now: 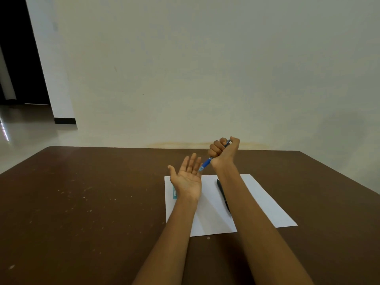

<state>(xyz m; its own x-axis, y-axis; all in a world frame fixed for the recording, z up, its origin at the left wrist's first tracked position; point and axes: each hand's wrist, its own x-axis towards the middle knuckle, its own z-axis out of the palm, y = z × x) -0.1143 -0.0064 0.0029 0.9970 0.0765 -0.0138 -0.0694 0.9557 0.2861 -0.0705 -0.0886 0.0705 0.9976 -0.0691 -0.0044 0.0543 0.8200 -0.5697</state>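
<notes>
While the right hand (223,152) grips one blue pen (206,163), the left hand (188,177) is spread palm-up

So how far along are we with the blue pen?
Done: the blue pen is lifted, gripped in the right hand. In hand: its tip points at the open left hand. Left: the white paper shows no marks; the black pen lies on it.

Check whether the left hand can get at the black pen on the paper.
Probably yes: the left hand is open and empty, the black pen lies close by; only the right forearm overlaps its near end.
</notes>
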